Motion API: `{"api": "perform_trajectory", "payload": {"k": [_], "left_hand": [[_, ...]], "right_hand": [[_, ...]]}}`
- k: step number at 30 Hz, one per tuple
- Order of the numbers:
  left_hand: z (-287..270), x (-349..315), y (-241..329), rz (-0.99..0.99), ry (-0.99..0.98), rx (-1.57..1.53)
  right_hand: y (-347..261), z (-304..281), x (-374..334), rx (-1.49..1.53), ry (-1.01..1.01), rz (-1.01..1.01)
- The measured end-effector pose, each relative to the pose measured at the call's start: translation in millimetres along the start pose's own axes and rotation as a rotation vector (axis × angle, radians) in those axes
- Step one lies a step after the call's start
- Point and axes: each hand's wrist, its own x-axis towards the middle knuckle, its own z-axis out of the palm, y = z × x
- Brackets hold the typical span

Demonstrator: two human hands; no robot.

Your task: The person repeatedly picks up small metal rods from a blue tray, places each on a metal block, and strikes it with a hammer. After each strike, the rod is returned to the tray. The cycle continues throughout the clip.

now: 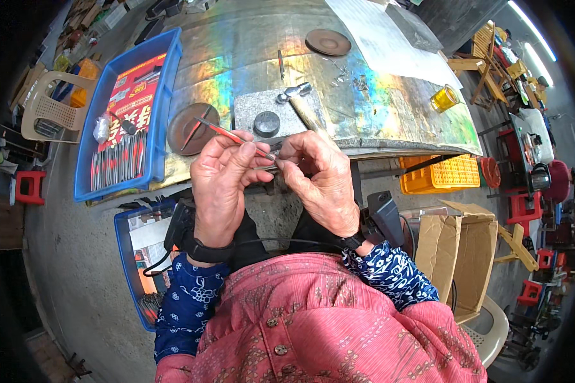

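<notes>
Over the table's near edge, my left hand (218,185) is closed on a slim red tool (233,136) with a dark, thin far end. My right hand (322,182) pinches close to the tool's near end. Whatever lies between its fingertips is too small and covered to name. Just beyond my left hand is a round brown dish (177,127), and the tool's dark end passes over it. A grey stone slab (245,104) lies beyond both hands. It carries a black round block (266,124) and a hammer (308,115) with a wooden handle.
At left, a blue tray (174,67) holds several red-and-grey slim tools (118,159) and a red printed sheet. Another brown dish (328,42), small metal bits (340,75) and a yellow glass (444,99) are farther off. A yellow crate (441,175) and cardboard box (437,246) stand at right.
</notes>
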Motion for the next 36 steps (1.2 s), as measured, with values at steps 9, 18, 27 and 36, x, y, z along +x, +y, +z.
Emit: {"api": "perform_trajectory", "payload": {"k": [9, 18, 27, 36], "left_hand": [[-1.1, -5.6, -7.1, 0.022, 0.014, -0.071], [-5.9, -6.5, -14.1, 0.010, 0.028, -0.029], [-8.6, 15.2, -12.6, 0.060, 0.005, 0.019], [-12.0, 55.9, -12.9, 0.211, 0.021, 0.376]], "right_hand": [[6.3, 1.6, -6.7, -0.196, 0.071, -0.131], [15.2, 8.2, -10.2, -0.254, 0.052, -0.131], [21.1, -0.8, 5.2, -0.470, 0.064, -0.270], [35.2, -35.8, 8.1, -0.891, 0.075, -0.194]]}}
